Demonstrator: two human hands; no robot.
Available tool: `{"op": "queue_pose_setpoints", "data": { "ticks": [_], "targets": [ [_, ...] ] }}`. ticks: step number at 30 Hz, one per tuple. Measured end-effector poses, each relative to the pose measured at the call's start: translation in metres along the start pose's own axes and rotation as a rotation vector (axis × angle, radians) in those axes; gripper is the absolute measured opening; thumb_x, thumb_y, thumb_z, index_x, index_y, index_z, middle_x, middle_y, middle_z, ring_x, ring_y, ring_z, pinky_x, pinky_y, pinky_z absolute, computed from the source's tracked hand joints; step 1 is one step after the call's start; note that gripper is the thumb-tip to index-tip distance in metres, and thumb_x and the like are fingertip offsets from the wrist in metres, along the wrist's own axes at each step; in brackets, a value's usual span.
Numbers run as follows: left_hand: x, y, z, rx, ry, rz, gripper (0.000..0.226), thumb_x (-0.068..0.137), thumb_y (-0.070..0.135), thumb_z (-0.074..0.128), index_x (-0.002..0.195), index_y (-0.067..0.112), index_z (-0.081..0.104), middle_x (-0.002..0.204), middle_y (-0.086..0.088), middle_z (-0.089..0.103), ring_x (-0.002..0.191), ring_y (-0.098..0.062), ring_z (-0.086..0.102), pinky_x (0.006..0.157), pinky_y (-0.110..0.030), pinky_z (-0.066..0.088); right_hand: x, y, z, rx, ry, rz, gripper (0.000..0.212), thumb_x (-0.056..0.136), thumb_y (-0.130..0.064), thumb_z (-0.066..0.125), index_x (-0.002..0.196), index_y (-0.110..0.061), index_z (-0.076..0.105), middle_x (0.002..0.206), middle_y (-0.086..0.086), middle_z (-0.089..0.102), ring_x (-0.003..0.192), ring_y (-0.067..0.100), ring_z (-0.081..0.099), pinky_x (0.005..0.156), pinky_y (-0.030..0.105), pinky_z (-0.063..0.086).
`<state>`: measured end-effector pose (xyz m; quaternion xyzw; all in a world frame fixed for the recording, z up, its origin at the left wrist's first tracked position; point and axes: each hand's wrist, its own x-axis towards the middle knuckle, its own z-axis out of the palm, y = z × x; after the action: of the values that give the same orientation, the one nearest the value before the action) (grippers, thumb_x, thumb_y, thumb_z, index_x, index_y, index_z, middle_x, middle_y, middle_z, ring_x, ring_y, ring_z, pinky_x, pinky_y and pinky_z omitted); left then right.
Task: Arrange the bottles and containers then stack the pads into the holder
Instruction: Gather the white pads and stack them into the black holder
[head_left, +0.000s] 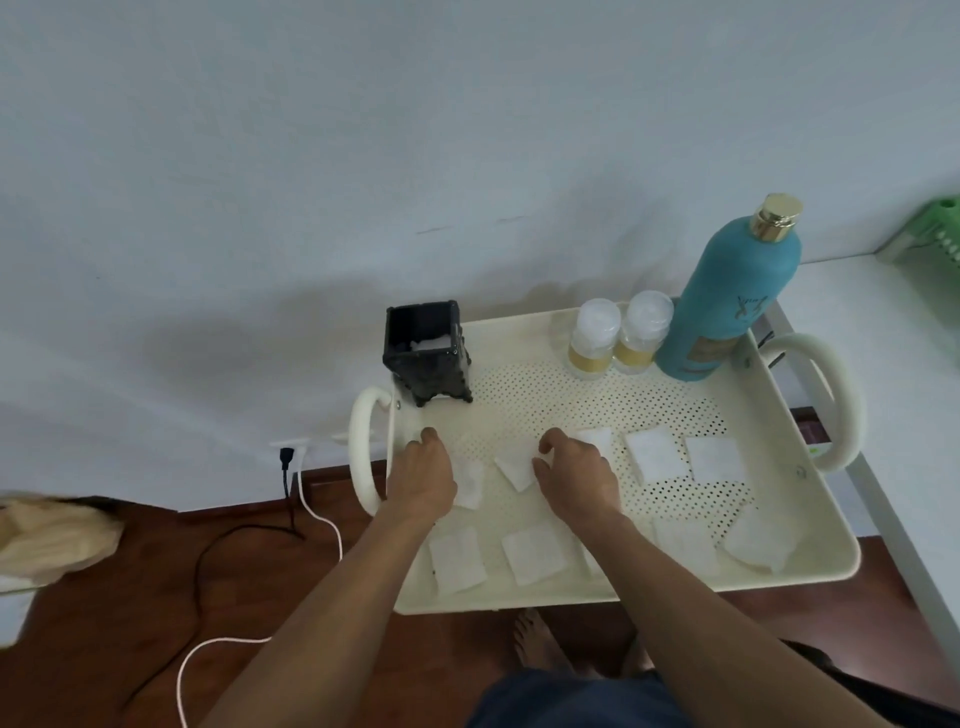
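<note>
Hands over loose square white cotton pads (655, 454) on the perforated cream tray (810, 540).
I see my right hand (576, 480) pinching one pad, left hand (423, 475) curled, grip unclear; thin pads may stick together.

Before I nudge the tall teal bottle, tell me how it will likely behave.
The teal bottle stands tall and narrow at the tray's far right corner, so a high push would probably tip it. It looks heavy if full. It stands right beside the two small bottles, so it may knock them.

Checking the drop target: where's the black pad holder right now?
Head view: the black pad holder stands upright in the cream tray's far left corner, just beyond the left hand.
</note>
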<state>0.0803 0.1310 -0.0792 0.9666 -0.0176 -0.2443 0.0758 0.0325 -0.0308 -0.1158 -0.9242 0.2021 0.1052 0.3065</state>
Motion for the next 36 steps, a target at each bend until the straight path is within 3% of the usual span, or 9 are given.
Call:
{"op": "queue_pose_setpoints", "data": {
  "ticks": [3,7,11,16,20,24,28,32,36],
  "targets": [
    [0.000,0.000,0.000,-0.012,0.010,0.014,0.028,0.087,0.001,0.049,0.114,-0.003,0.044,0.107,-0.022,0.060,0.097,-0.034,0.059,0.075,-0.036,0.047,-0.001,0.000,0.003,-0.031,0.030,-0.028,0.014,0.092,-0.026,0.048,0.092,-0.016,0.058,0.088,0.006,0.066,0.067,0.020,0.051,0.059,0.029,0.044],
    [0.002,-0.003,-0.002,-0.014,-0.038,0.016,0.013,0.087,0.003,0.048,0.097,-0.002,0.056,0.105,-0.020,0.060,0.092,-0.032,0.060,0.068,-0.034,0.045,0.003,-0.007,-0.001,0.016,0.042,-0.011,0.014,0.090,-0.025,0.050,0.089,-0.016,0.061,0.086,0.005,0.065,0.068,0.020,0.052,0.059,0.028,0.042],
    [0.003,-0.002,-0.016,-0.047,-0.001,0.030,0.009,0.085,0.006,0.050,0.087,0.001,0.058,0.096,-0.018,0.063,0.074,-0.026,0.056,0.062,-0.034,0.048,0.008,-0.013,-0.014,0.119,0.109,-0.001,0.010,0.088,-0.026,0.055,0.089,-0.019,0.063,0.086,0.004,0.064,0.071,0.020,0.053,0.061,0.027,0.040],
    [-0.001,0.002,-0.045,-0.212,0.035,0.040,0.013,0.081,0.005,0.052,0.086,0.006,0.063,0.088,-0.014,0.068,0.070,-0.028,0.068,0.065,-0.039,0.058,0.019,-0.036,-0.044,0.259,0.213,-0.095,0.007,0.084,-0.025,0.061,0.083,-0.018,0.063,0.069,-0.004,0.059,0.066,0.016,0.054,0.063,0.026,0.041],
    [-0.014,0.006,-0.067,-0.433,0.079,0.073,0.008,0.083,0.009,0.055,0.084,0.016,0.057,0.083,-0.010,0.067,0.058,-0.024,0.069,0.063,-0.037,0.059,0.030,-0.070,-0.074,0.368,0.289,-0.197,0.008,0.082,-0.025,0.064,0.077,-0.020,0.061,0.058,-0.014,0.048,0.053,0.003,0.046,0.050,0.016,0.033],
    [-0.025,0.000,-0.087,-0.584,0.124,0.110,0.007,0.085,0.013,0.059,0.080,0.017,0.060,0.068,-0.005,0.069,0.049,-0.017,0.067,0.059,-0.032,0.060,0.041,-0.107,-0.089,0.413,0.266,-0.275,0.010,0.081,-0.028,0.064,0.074,-0.026,0.059,0.081,-0.003,0.060,0.070,0.007,0.052,0.062,0.018,0.037],
    [-0.030,-0.015,-0.101,-0.629,0.152,0.100,0.011,0.086,0.016,0.063,0.076,0.021,0.061,0.063,-0.001,0.068,0.046,-0.011,0.065,0.043,-0.017,0.049,0.050,-0.136,-0.084,0.362,0.187,-0.306,0.009,0.081,-0.028,0.064,0.076,-0.024,0.059,0.101,-0.003,0.049,0.078,0.010,0.049,0.072,0.022,0.036],
    [-0.031,-0.033,-0.110,-0.620,0.173,0.077,0.007,0.084,0.022,0.066,0.078,0.023,0.063,0.068,0.003,0.069,0.047,-0.008,0.065,0.047,-0.021,0.050,0.058,-0.151,-0.066,0.204,0.123,-0.277,0.005,0.080,-0.021,0.062,0.079,-0.016,0.063,0.109,0.002,0.041,0.095,0.020,0.049,0.078,0.028,0.042],
    [-0.031,-0.050,-0.118,-0.667,0.189,0.076,0.009,0.083,0.021,0.068,0.074,0.022,0.065,0.068,0.004,0.070,0.048,-0.007,0.064,0.047,-0.012,0.044,0.062,-0.158,-0.056,0.079,0.101,-0.236,0.007,0.079,-0.016,0.059,0.081,-0.013,0.064,0.122,0.007,0.038,0.108,0.028,0.044,0.090,0.038,0.043]
  ]
}}
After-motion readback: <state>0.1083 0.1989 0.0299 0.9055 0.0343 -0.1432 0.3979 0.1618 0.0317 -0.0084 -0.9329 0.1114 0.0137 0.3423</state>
